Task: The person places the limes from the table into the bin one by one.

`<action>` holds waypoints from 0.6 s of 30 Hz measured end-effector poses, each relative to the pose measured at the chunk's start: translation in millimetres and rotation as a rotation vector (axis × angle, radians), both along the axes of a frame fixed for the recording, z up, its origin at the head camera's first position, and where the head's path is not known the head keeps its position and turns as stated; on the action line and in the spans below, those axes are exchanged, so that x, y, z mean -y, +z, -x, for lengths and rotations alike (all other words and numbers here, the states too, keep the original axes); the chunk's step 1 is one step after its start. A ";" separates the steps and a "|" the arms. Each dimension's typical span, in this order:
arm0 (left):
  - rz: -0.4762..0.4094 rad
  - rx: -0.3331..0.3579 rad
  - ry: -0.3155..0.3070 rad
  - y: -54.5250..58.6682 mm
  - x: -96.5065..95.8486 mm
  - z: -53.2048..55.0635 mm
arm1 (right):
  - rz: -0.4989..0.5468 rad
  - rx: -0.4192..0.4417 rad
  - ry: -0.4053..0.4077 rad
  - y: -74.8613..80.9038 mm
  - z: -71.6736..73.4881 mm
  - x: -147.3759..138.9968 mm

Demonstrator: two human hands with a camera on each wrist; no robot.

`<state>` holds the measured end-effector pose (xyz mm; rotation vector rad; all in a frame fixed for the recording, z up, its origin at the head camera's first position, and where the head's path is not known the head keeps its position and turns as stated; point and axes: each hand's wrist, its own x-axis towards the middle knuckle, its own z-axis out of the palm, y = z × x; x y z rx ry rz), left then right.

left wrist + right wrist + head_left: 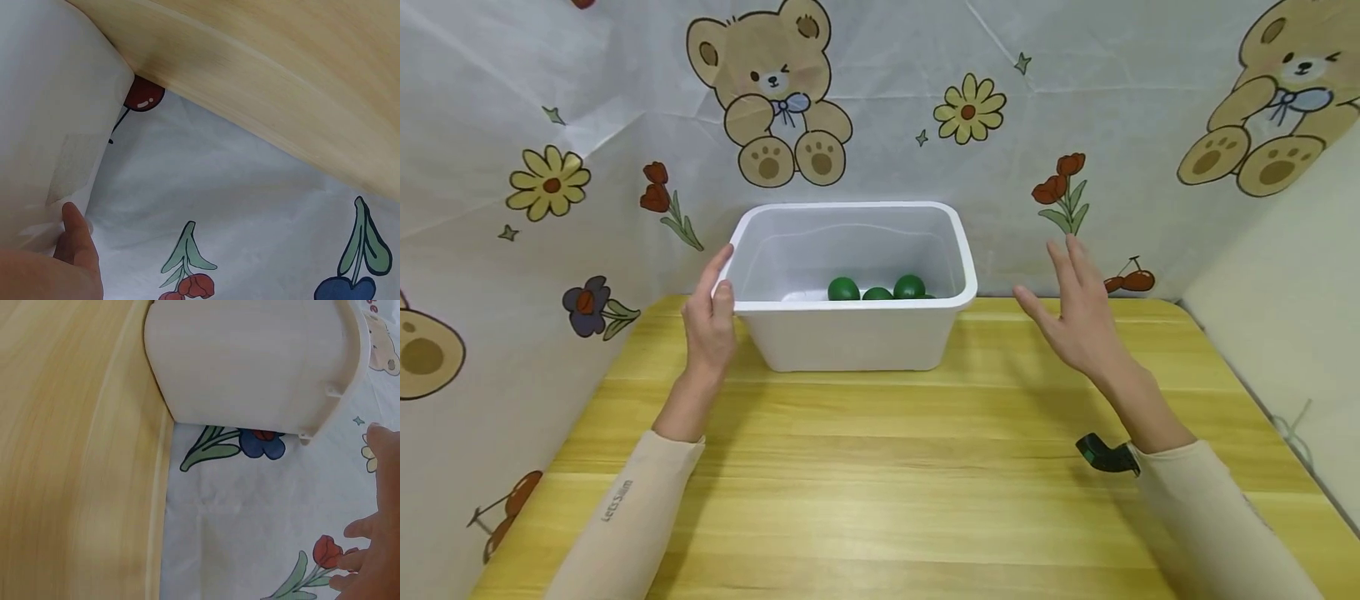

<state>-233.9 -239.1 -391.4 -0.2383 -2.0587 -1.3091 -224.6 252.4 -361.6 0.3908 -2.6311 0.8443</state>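
A white plastic bin (850, 337) stands on the wooden table against the patterned backdrop. Several green balls (909, 287) lie inside, partly hidden behind its front wall. At the bin's left end, my left hand (709, 329) touches the side near the rim, fingers extended along the outside. The left wrist view shows a finger (76, 234) against the bin's wall (56, 94). Off to the bin's right, my right hand (1084, 325) hovers with fingers spread, holding nothing. A gap separates it from the bin's right end (250, 362).
The yellow wooden table (880, 483) extends in front of the bin. Behind and to the left hangs a white sheet (887, 167) printed with bears and flowers. A pale wall (1285, 267) borders the right side. A dark device (1107, 455) sits at my right wrist.
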 end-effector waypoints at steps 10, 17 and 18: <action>0.085 0.094 0.011 7.5 4.7 -7.6 | -0.061 0.001 -0.032 -4.9 -20.7 -26.5; 0.288 0.152 0.008 27.8 21.6 -17.7 | -0.132 0.002 -0.082 -7.0 -24.8 -37.2; 0.326 0.143 0.005 30.6 24.5 -18.5 | -0.145 0.001 -0.088 -7.7 -25.3 -38.6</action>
